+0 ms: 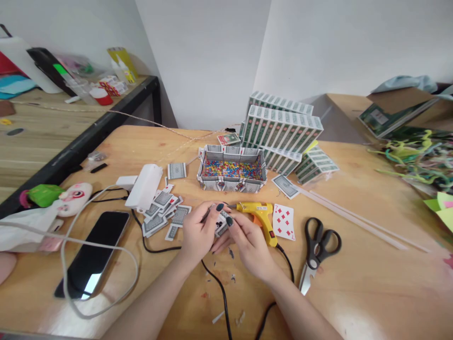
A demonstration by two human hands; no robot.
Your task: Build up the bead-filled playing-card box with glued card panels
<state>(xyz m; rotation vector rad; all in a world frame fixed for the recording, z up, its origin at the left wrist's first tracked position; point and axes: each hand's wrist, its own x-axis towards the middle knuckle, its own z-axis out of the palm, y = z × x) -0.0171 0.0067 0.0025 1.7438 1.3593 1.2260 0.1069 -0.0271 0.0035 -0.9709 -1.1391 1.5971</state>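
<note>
Both my hands meet over the middle of the wooden table (354, 264). My left hand (197, 234) and my right hand (247, 243) pinch a small folded playing-card piece (221, 223) between their fingertips. Just right of it lies a yellow glue gun (260, 215) with a black cord, touching my right hand. A seven of diamonds card (283, 222) lies beside the gun. Behind stands a tray made of folded cards (231, 184), filled with colourful beads.
Folded cards (161, 215) lie piled at the left by a white charger (145, 186) and a phone (94, 250). Scissors (318, 245) lie at the right. Boxed card decks (283, 130) are stacked behind the tray. Glue sticks (354, 219) stretch right.
</note>
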